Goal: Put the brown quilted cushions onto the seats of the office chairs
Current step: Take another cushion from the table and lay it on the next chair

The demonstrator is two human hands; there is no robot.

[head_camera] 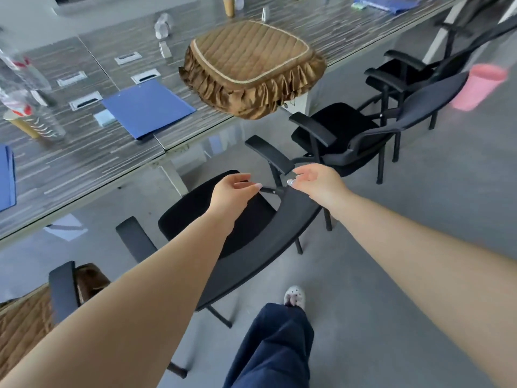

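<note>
My worry is the stack of brown quilted cushions [249,70]: it overhangs the near edge of the long desk [84,163], so a one-sided tug on the ruffle could slide it to the floor or sweep the blue folder [147,107] beside it. My left hand [233,193] and right hand [317,182] both reach forward with loose, parted fingers, holding nothing, over the nearest office chair [221,217], whose seat is bare. The cushions lie farther off and above both hands, well apart from them. At near left, another chair [63,287] already carries a brown cushion [26,329].
</note>
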